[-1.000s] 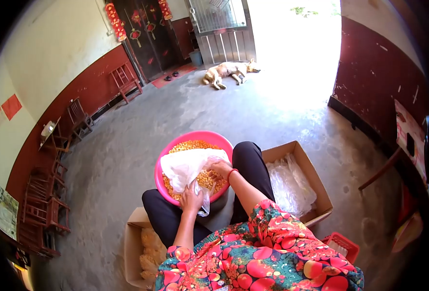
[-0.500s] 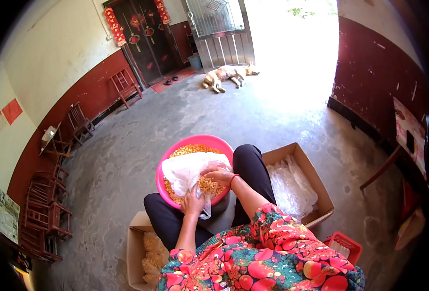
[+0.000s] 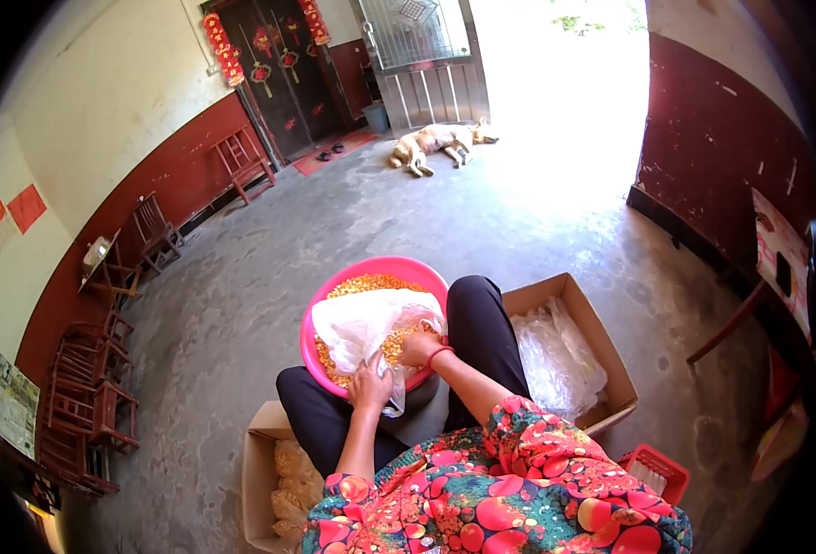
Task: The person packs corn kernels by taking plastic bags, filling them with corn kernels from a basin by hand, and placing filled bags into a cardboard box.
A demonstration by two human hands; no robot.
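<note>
A pink basin (image 3: 308, 340) of orange-yellow corn kernels (image 3: 371, 283) sits between my knees. Over the kernels lies a thin white plastic bag (image 3: 357, 319), or a sheet of the same film. My left hand (image 3: 369, 384) is closed on its near edge at the basin's front rim, with a clear bit of plastic hanging beside the fingers. On the right side of the basin, my right hand (image 3: 418, 350) reaches down among the kernels, a red band on its wrist. Its fingers are hidden, so I cannot see whether they hold any kernels.
To my right stands a cardboard box (image 3: 611, 369) of clear plastic bags (image 3: 556, 355). Another cardboard box (image 3: 258, 480) at my left holds yellowish packed bags (image 3: 295, 485). A red basket (image 3: 671, 466) is behind the right box. A dog (image 3: 438, 145) lies near the doorway; chairs (image 3: 103, 406) line the left wall.
My right hand has gone from the top of the white plastic down into the kernels. The plastic's right part has lifted and spread. My left hand keeps its hold.
</note>
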